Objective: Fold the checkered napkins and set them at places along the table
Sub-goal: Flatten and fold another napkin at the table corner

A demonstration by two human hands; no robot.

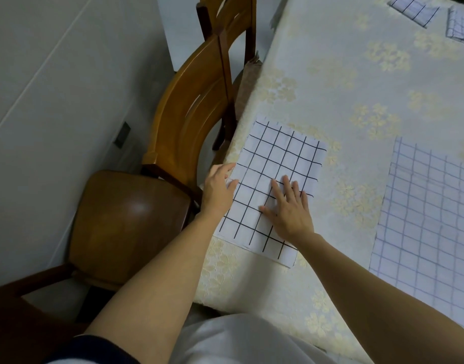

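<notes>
A white napkin with a black grid (pixel 280 158) lies folded into a long rectangle near the table's left edge. My right hand (pixel 288 208) rests flat on its lower middle with straight, spread fingers. My left hand (pixel 217 187) touches the napkin's left edge, fingers straight and pointing onto the cloth. A larger napkin (pixel 430 219) lies unfolded to the right, its grid showing faintly. At the far right corner sit two small folded napkins, one (pixel 414 9) beside the other (pixel 461 24).
The table (pixel 356 82) wears a cream floral cloth. A wooden chair (pixel 136 222) stands close against the table's left side, with a second chair (pixel 225 19) behind it. White wall and floor fill the left.
</notes>
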